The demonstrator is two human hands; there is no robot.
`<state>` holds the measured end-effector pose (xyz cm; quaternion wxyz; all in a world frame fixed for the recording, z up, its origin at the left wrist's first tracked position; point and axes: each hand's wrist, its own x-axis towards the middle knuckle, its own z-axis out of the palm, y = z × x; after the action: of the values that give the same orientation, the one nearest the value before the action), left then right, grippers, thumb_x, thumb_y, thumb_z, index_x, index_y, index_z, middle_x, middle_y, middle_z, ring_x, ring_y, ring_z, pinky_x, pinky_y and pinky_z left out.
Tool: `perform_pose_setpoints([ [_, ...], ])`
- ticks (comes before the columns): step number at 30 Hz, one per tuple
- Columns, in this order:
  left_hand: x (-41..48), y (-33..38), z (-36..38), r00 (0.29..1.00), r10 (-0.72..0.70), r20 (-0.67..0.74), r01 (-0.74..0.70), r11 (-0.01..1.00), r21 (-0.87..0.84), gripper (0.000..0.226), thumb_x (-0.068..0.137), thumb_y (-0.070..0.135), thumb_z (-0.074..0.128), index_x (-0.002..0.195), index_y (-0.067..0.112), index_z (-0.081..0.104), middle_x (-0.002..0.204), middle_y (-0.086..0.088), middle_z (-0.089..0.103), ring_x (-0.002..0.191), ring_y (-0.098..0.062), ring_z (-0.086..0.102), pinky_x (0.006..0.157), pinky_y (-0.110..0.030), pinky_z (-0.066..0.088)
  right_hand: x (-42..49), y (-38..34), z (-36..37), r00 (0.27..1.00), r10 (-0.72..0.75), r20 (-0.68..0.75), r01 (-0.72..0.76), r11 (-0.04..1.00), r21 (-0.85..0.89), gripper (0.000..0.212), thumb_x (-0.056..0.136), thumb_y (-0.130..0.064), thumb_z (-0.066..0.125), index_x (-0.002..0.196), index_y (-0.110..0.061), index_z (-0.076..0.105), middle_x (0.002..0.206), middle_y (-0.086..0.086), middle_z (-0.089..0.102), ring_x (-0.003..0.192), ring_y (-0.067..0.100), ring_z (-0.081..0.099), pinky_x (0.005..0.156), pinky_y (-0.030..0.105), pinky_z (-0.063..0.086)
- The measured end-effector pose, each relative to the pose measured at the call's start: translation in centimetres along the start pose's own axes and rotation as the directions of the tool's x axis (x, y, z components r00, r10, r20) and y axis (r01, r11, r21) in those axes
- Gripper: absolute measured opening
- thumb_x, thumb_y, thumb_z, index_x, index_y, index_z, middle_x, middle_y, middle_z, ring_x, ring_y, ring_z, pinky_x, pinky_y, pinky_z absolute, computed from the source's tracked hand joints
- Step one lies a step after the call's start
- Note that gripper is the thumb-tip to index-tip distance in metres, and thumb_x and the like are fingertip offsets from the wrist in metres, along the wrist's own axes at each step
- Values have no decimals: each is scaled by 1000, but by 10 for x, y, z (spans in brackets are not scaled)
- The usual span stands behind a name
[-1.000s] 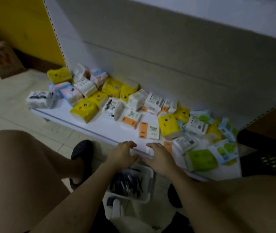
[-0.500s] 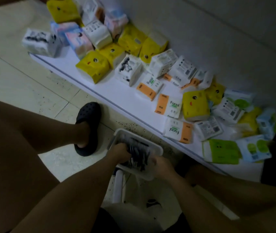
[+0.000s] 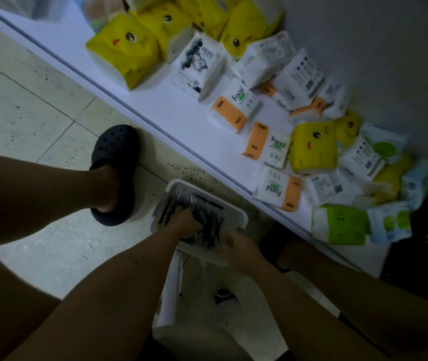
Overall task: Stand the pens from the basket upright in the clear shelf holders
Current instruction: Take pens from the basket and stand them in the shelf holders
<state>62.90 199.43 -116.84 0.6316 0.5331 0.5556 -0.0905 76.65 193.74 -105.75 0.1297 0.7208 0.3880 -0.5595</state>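
A white plastic basket [image 3: 239,214] full of dark pens [image 3: 209,204] sits low in front of me, above the tiled floor. My left hand [image 3: 188,222] is inside the basket, its fingers curled round a bunch of pens. My right hand [image 3: 236,243] grips the basket's near right rim. No clear shelf holders are in view.
A low white shelf [image 3: 171,108] runs diagonally, strewn with several tissue packs, yellow [image 3: 123,48], white and orange [image 3: 268,145], green [image 3: 338,225]. My foot in a dark clog [image 3: 115,162] stands on the tiles beside the shelf edge. A white stool-like object [image 3: 207,303] lies below the basket. A dark crate [image 3: 426,243] stands at right.
My hands left the shelf edge and dropped to the basket. The left hand went in among the pens; the right took the rim. My view tilted downward.
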Motion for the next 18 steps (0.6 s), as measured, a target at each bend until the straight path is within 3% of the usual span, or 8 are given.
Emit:
perform_pose_setpoints([
  [2, 2, -2, 3, 1000, 0, 3, 0, 996, -94, 57, 92, 23, 61, 144, 13, 40, 139, -18, 48, 126, -34, 45, 101, -36, 38, 4, -6, -2, 999, -3, -34, 4, 999, 39, 27, 97, -10, 53, 112, 12, 57, 112, 33, 55, 95, 40, 55, 65, 35, 42],
  [3, 4, -3, 3, 1000, -6, -12, 4, 991, -135, 56, 92, 23, 62, 143, 12, 41, 139, -18, 48, 127, -34, 45, 104, -38, 39, 7, -7, -3, 998, -17, -53, 20, 998, 57, 33, 97, -12, 54, 120, 11, 53, 120, 31, 55, 94, 37, 56, 60, 35, 43],
  [4, 6, -4, 1, 999, -16, -33, 10, 987, -161, 55, 91, 23, 62, 141, 12, 43, 138, -18, 49, 126, -35, 45, 105, -40, 40, 11, -9, -3, 997, -26, -67, 31, 997, 71, 36, 97, -16, 56, 126, 4, 52, 126, 22, 56, 91, 26, 56, 55, 26, 44],
  [6, 11, -4, -4, 998, -52, -43, 42, 977, -208, 53, 91, 22, 63, 139, 10, 46, 135, -18, 52, 122, -35, 48, 103, -44, 43, 17, -9, -2, 997, -29, -69, 37, 993, 115, 40, 96, -24, 58, 134, -10, 50, 130, 7, 55, 88, 10, 49, 64, 15, 41],
  [9, 16, -3, -10, 996, -88, 16, 89, 947, -310, 46, 90, 15, 64, 134, 5, 51, 130, -20, 54, 118, -35, 53, 99, -42, 47, 24, -7, 1, 998, -6, -57, 13, 991, 132, 43, 96, -26, 59, 136, -14, 49, 131, 5, 54, 89, 9, 49, 71, 18, 43],
  [12, 19, -5, -8, 996, -81, -30, 66, 934, -350, 41, 90, 12, 64, 129, 2, 56, 127, -21, 56, 118, -37, 53, 100, -46, 46, 28, -7, 1, 999, -16, -49, 22, 991, 133, 47, 93, -22, 64, 136, -13, 48, 131, 8, 54, 91, 10, 50, 70, 15, 43],
  [14, 14, -5, -3, 990, -74, -118, 30, 940, -339, 32, 88, 9, 64, 119, -1, 63, 117, -23, 62, 110, -37, 57, 96, -48, 48, 31, -8, 1, 998, -20, -59, 29, 990, 141, 50, 91, -21, 65, 137, -12, 48, 130, 9, 55, 97, 14, 52, 79, 22, 46],
  [18, -4, 6, 4, 978, -33, -205, -13, 975, -220, 20, 89, 7, 60, 99, -8, 66, 94, -23, 65, 88, -33, 61, 76, -36, 52, 35, -11, 2, 996, -55, -76, 65, 989, 136, 37, 91, -19, 64, 126, -7, 56, 120, 14, 62, 105, 29, 60, 92, 42, 51],
])
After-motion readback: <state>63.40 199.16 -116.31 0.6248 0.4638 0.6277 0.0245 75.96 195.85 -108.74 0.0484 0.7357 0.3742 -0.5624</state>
